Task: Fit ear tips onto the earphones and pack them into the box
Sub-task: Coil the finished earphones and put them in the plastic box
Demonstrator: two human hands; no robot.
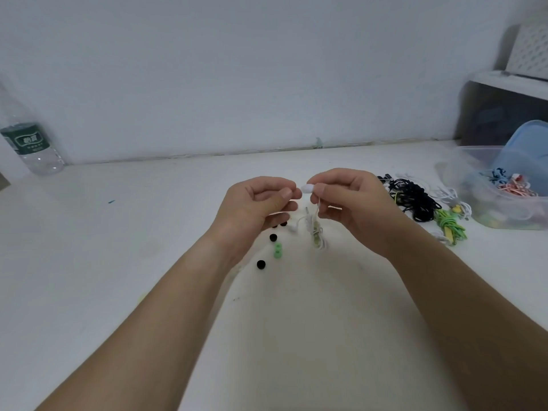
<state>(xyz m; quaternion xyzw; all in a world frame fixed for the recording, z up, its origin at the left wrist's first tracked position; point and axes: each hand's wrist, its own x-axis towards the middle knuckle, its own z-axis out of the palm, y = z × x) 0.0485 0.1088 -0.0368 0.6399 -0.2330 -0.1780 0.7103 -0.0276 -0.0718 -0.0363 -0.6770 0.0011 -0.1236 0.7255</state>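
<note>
My right hand (353,203) pinches a white earbud (307,188) above the table; its cable hangs down to a coiled white bundle (318,234). The second white earbud (293,229) dangles below my left hand. My left hand (255,209) has its thumb and forefinger pinched together right against the earbud's end, on what looks like a small white ear tip that is mostly hidden. Loose black ear tips (273,237) and a green pair (278,251) lie on the table under my left hand. The clear plastic box (462,161) stands at the right.
Bundled black earphones (415,200), green earphones (449,228) and white earphones (450,192) lie beside the box. A blue lid (525,143) leans in the box over coloured earphones. A water bottle (29,146) stands far left by the wall. A shelf (504,84) is at the back right.
</note>
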